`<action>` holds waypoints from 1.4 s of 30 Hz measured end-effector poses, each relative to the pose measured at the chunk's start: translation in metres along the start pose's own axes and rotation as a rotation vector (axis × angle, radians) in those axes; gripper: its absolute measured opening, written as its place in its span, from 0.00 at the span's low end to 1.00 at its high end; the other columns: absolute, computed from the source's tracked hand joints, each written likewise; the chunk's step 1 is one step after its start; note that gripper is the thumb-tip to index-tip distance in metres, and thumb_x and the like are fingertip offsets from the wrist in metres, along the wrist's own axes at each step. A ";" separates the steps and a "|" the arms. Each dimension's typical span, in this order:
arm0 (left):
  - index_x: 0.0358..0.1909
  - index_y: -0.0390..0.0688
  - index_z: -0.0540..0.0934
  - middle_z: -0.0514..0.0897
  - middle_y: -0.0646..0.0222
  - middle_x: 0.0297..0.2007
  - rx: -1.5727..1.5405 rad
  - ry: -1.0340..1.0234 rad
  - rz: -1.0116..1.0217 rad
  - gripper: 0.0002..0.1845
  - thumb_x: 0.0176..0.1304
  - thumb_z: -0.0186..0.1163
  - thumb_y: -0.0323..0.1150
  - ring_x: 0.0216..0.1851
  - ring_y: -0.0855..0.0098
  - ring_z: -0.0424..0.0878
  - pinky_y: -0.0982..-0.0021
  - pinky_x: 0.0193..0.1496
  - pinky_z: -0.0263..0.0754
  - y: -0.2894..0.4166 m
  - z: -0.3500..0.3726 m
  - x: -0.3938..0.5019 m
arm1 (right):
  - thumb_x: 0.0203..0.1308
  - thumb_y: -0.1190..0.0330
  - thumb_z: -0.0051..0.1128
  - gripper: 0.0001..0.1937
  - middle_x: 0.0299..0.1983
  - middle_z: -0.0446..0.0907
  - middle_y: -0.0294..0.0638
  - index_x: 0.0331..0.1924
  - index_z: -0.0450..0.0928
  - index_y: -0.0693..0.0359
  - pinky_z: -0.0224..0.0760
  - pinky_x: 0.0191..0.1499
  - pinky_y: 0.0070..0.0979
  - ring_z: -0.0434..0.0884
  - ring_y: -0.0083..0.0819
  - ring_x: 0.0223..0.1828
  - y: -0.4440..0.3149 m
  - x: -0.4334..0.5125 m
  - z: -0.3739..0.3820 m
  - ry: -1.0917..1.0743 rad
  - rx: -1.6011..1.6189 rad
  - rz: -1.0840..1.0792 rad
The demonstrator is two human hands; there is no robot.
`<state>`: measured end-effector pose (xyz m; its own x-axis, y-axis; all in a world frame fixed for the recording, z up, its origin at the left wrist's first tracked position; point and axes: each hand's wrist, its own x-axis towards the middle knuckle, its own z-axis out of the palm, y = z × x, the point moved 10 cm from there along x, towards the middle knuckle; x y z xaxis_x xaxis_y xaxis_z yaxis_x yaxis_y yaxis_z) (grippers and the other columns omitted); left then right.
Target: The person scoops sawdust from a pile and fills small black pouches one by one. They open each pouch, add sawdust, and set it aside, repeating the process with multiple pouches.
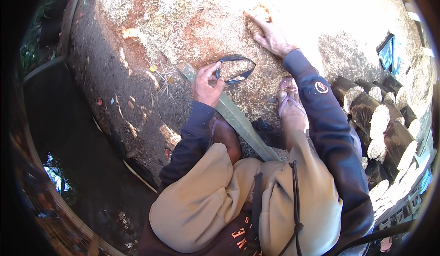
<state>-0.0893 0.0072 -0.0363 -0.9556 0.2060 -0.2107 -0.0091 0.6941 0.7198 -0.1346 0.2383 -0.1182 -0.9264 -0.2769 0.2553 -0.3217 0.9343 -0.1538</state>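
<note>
My left hand pinches the rim of a black plastic bag, whose round mouth stands open towards me. Beyond it, my right hand is in the pile of pale husks, its fingers curled around a clump of the brownish material. Strong glare hides part of this clump. Under my left hand and between my feet runs a greenish flat bar. What is inside the bag is mostly hidden.
Several filled black plastic bags lie stacked at right, pale filling showing at their ends. A blue plastic piece lies beyond them. At left, a dark pool of water borders the soil. Thin dry twigs lie left of the bar.
</note>
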 end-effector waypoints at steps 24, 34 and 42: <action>0.66 0.42 0.80 0.78 0.60 0.61 -0.048 -0.043 -0.007 0.33 0.54 0.71 0.25 0.37 0.76 0.85 0.74 0.39 0.86 0.020 0.015 0.005 | 0.64 0.63 0.69 0.24 0.64 0.81 0.47 0.64 0.78 0.54 0.73 0.68 0.41 0.80 0.45 0.65 0.047 -0.008 -0.013 -0.131 0.617 0.482; 0.67 0.40 0.78 0.76 0.58 0.63 -0.154 -0.059 -0.051 0.34 0.54 0.69 0.23 0.37 0.74 0.88 0.72 0.41 0.86 0.014 0.019 0.011 | 0.63 0.56 0.69 0.25 0.47 0.86 0.53 0.60 0.80 0.60 0.80 0.55 0.40 0.86 0.48 0.49 -0.081 0.024 -0.076 -0.538 0.898 0.058; 0.70 0.39 0.76 0.74 0.60 0.65 -0.217 -0.087 -0.109 0.36 0.56 0.68 0.23 0.38 0.77 0.86 0.76 0.42 0.85 0.010 0.018 0.011 | 0.63 0.65 0.68 0.27 0.47 0.85 0.56 0.65 0.75 0.63 0.80 0.52 0.40 0.85 0.51 0.48 -0.068 0.020 -0.098 -0.343 0.927 0.083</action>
<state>-0.0947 0.0289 -0.0438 -0.9166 0.2029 -0.3444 -0.1831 0.5528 0.8129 -0.1116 0.1911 -0.0089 -0.9123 -0.4053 -0.0583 -0.1433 0.4493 -0.8818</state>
